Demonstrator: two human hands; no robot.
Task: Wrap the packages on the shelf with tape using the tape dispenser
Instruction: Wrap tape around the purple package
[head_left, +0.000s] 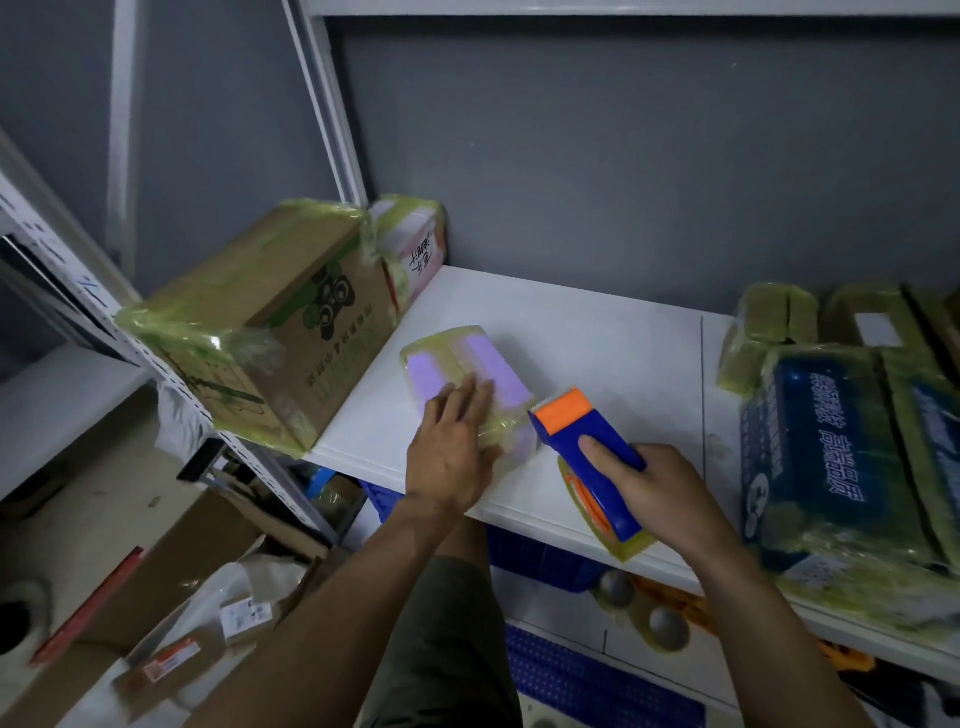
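Observation:
A small purple package (496, 371), partly banded in yellowish tape, lies on the white shelf (613, 343). My left hand (452, 447) presses flat on its near end with straight fingers. My right hand (660, 493) grips a blue and orange tape dispenser (587, 441) just right of the package. The dispenser's orange toothed head sits at the package's right edge. A roll of yellowish tape shows under the dispenser near the shelf's front edge.
A taped cardboard box (270, 322) stands at the shelf's left end, with a taped pink box (415, 244) behind it. Several taped packages, one blue (831, 452), crowd the right end. Boxes and parcels lie on the floor at lower left.

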